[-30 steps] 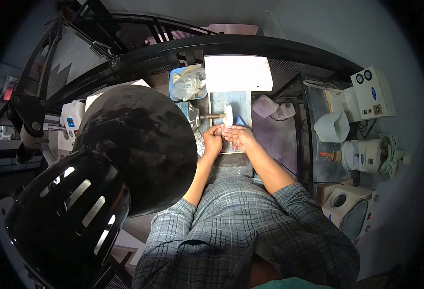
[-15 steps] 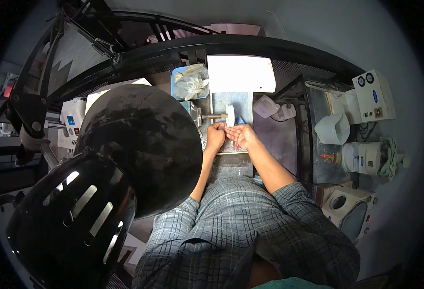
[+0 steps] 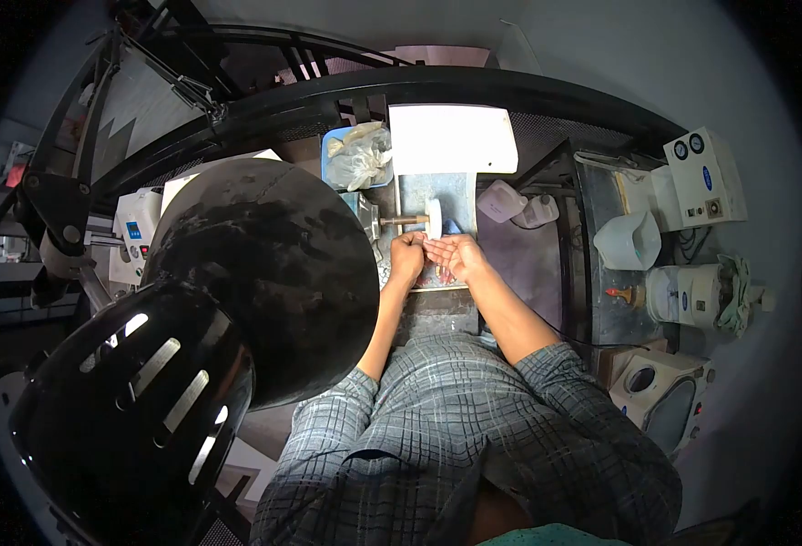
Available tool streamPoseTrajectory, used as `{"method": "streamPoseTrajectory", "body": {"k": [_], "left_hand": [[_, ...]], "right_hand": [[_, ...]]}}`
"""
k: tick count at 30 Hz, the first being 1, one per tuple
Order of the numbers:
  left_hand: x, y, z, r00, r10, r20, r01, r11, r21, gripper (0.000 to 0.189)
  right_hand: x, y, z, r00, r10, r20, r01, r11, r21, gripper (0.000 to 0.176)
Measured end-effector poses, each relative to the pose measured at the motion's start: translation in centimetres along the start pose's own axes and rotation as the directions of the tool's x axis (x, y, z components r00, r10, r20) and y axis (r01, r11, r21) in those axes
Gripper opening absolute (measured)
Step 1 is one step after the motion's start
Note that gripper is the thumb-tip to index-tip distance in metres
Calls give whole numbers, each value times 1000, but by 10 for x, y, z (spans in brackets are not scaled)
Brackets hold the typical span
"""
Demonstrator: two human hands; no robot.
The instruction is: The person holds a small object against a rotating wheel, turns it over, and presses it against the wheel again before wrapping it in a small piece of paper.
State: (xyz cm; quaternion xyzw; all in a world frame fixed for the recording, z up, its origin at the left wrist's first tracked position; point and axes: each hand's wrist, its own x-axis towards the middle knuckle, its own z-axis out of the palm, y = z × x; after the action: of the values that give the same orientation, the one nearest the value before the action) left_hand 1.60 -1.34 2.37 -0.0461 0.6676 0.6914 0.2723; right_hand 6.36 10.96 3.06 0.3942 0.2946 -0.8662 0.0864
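Note:
A white round polishing wheel [image 3: 435, 218] sits on the end of a brass-coloured spindle [image 3: 405, 220], which comes out of a motor housing [image 3: 362, 211] on the left. Just below the wheel, my left hand [image 3: 407, 258] is closed, its fingers pinched together. My right hand [image 3: 456, 257] meets it there, palm turned up, fingers curled and pressed toward the left fingertips. Whatever is pinched between the hands is too small to make out. Both hands are close to the wheel's lower edge, over a light tray [image 3: 461, 189]. Something blue and some small reddish things lie partly hidden behind my right hand.
A large black lamp shade [image 3: 264, 282] blocks much of the left side. Behind the tray stand a white panel [image 3: 454, 139] and a blue bin [image 3: 333, 168] with plastic bags. Plastic jugs [image 3: 501, 201], a white container [image 3: 628, 242] and bench machines [image 3: 705, 177] are on the right.
The whole view has shifted slightly. My hands keep almost the same place and grip under the wheel.

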Motion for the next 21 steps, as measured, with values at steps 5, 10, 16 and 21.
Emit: {"method": "streamPoseTrajectory", "body": {"k": [5,10,16,21], "left_hand": [[-9,-5,-6,999,10,36,-5,990,-139,17],[-21,0,-6,998,57,24,-52,987,-153,16],[-15,0,1,998,58,-9,-58,991,-117,17],[-5,-2,3,999,-24,-26,22,997,-69,16]], "right_hand": [[-10,1,2,996,-11,93,16,999,-52,29],[-16,2,2,992,-23,125,33,996,-83,29],[-10,-1,-1,993,-7,117,15,997,-69,31],[2,-1,-5,999,24,46,-24,1000,-3,33]]}}
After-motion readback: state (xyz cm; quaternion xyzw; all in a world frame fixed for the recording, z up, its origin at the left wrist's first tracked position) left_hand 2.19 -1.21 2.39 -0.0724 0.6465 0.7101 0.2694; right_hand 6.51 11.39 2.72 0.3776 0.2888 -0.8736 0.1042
